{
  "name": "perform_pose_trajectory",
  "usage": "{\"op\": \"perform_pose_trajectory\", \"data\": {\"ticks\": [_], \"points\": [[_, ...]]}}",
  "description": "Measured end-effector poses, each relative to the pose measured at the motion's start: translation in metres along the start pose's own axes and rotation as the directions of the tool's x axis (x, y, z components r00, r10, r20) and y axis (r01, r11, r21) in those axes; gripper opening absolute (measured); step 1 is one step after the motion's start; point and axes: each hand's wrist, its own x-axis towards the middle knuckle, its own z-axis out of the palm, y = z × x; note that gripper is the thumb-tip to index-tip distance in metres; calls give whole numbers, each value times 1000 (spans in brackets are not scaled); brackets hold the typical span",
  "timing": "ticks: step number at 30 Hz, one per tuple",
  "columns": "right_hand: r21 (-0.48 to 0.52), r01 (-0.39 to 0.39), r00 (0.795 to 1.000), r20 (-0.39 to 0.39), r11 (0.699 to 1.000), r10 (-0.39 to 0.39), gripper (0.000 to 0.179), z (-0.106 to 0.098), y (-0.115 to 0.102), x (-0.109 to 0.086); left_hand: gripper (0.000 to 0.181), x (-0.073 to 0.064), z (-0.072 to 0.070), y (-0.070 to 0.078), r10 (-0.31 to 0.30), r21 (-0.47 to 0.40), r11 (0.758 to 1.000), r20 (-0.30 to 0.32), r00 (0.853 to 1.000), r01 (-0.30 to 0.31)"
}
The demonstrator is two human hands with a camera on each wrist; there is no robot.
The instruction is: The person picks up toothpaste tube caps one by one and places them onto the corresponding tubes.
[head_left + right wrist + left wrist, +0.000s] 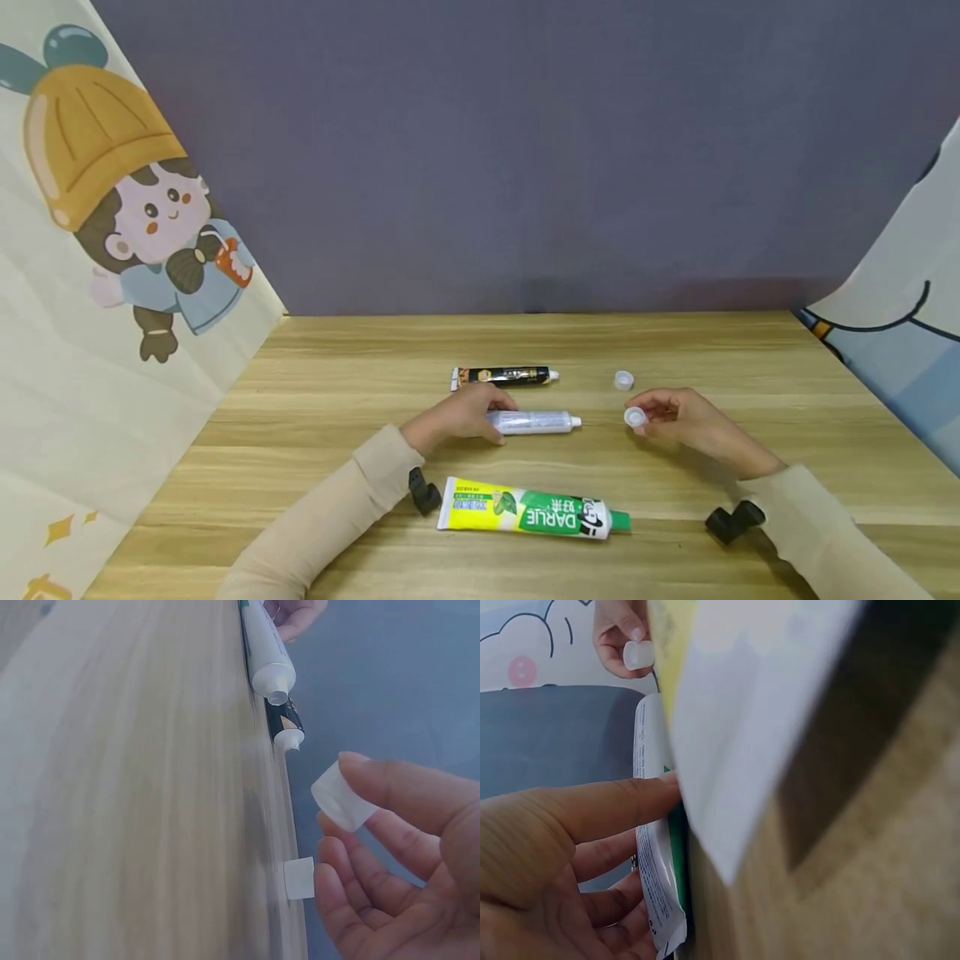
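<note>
Head view: three tubes [534,422], two caps [634,417]

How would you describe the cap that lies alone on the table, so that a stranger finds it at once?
Start at the wooden table, then find the black tube lying farthest from the person. To the right of its nozzle sits a small white cap. Unlike the other cap, which the right hand pinches, no hand touches it.

— What can't you make out?
— The left hand [459,417] covers the tail end of the white tube [534,422], and its print is too small to read.
— Anything else?
— The black tube [504,377] has a tiny label, illegible; both forearms run off the bottom edge.
</note>
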Motion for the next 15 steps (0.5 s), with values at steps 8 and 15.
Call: {"op": "perform_pose_trajectory", "data": {"ticks": [8, 15], "points": [[0, -12, 1000, -2, 1000, 12, 30, 1, 1, 2, 40, 3, 2, 0, 10, 46, 999, -12, 1000, -9], [3, -10, 1000, 8, 1000, 10, 29, 3, 3, 3, 35, 0, 1, 2, 25, 81, 996, -4, 1000, -24]]}}
